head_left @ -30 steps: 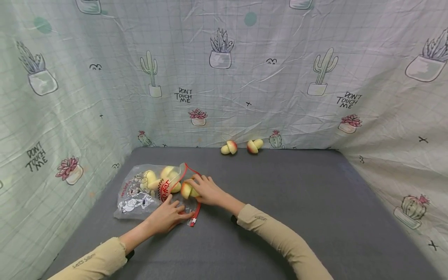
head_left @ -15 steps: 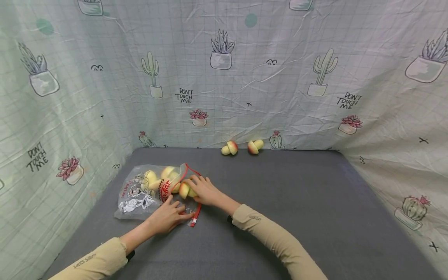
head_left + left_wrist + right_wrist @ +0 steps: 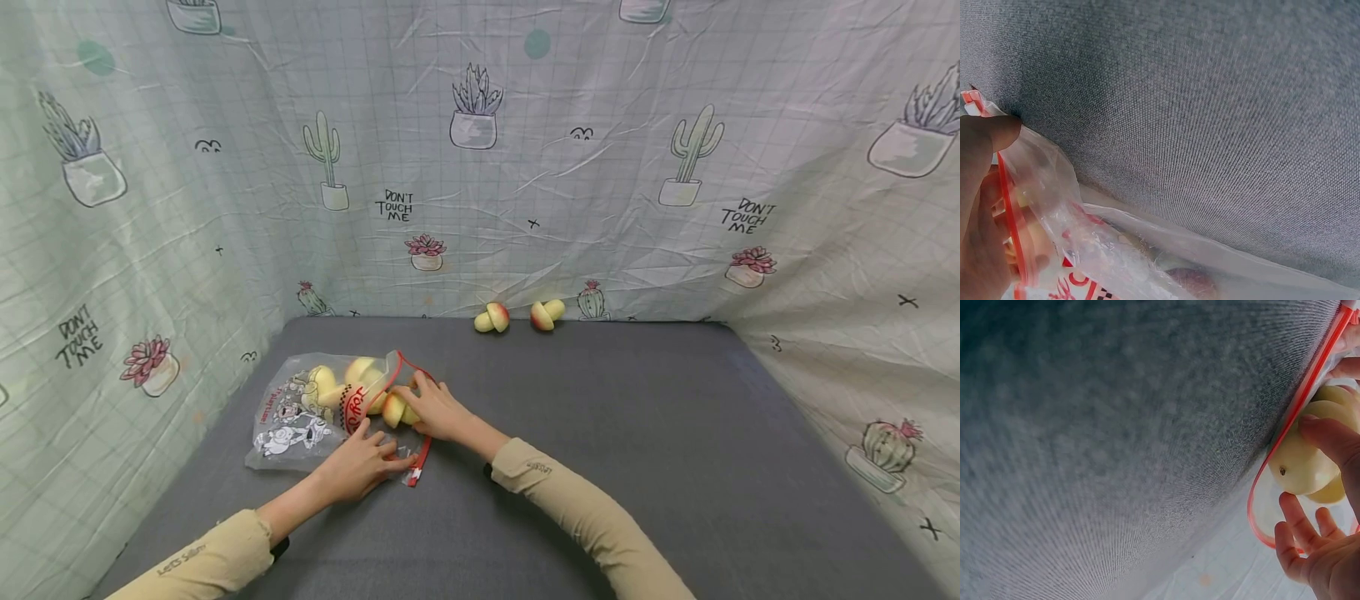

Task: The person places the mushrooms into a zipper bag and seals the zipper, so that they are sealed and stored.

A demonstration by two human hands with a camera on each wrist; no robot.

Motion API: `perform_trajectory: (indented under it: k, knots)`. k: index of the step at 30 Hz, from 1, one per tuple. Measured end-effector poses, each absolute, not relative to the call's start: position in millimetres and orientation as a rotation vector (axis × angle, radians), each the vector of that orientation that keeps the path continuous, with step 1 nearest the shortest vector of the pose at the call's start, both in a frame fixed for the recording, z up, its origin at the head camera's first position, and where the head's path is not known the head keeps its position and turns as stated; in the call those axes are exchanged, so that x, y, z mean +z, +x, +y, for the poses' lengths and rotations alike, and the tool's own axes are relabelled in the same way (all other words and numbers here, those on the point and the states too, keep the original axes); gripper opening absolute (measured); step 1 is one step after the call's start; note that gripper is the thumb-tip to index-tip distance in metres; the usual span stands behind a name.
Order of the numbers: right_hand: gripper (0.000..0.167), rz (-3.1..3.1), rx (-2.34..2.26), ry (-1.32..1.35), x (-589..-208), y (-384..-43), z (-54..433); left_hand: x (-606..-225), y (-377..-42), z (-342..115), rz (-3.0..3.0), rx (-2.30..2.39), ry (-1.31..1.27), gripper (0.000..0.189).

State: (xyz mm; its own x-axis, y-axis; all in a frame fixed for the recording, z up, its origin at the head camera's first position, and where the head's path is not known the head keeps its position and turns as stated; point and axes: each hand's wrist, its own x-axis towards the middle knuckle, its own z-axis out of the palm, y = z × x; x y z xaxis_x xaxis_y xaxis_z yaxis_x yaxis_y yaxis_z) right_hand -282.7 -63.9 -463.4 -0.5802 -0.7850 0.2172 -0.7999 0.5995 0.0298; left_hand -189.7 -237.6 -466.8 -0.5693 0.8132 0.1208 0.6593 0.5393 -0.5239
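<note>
Seemingly mid-transfer near the left edge of the table (image 3: 637, 433), left hand (image 3: 360, 465) pinches the bag (image 3: 288, 435), right hand (image 3: 444, 414) grips a mushroom (image 3: 393, 409); next, the bag needs steadying.

One table with a dark grey, woven-textured top (image 3: 645, 433). Directly on it are laid: at the left, one clear plastic bag (image 3: 292, 435), red-edged at the mouth, with printed figures; near the far edge, one pale-yellow mushroom-shaped piece (image 3: 492, 317) and one matching mushroom-shaped piece (image 3: 547, 315), both red-tinged at the cap, set apart.
</note>
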Motion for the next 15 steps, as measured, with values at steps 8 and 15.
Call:
perform_trajectory:
  k: [8, 15]
  knots:
    - [0.064, -2.537, 0.004, 1.343, -464.7, -279.0, -56.3, -467.6, -189.5, -236.7, -2.423, 0.581, -1.217, 0.038]
    - [0.05, -2.557, 0.004, 1.352, -461.9, -271.3, -40.6, -466.4, -189.0, -237.1, -2.418, 0.606, -1.211, 0.04]
